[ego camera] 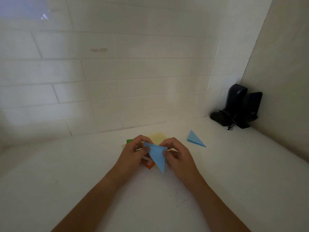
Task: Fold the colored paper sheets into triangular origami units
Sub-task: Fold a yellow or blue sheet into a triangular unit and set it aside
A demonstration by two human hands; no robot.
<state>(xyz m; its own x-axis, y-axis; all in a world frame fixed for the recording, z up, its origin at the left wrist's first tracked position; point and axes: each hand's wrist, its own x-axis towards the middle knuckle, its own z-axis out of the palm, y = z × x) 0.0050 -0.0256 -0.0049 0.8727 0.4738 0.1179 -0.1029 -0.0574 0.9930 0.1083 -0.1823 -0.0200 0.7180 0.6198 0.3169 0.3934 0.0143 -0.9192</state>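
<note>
Left hand [133, 152] and right hand [177, 154] both pinch a smooth blue paper triangle [157, 156] between them, its point toward the wrists.

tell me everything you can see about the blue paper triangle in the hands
The blue paper triangle is light blue, thin and matte, folded flat into a long narrow triangle with its sharp tip pointing down toward the person. It is held above the white table, over a pile of coloured sheets. The left hand pinches its upper left corner and the right hand pinches its right edge.
</note>
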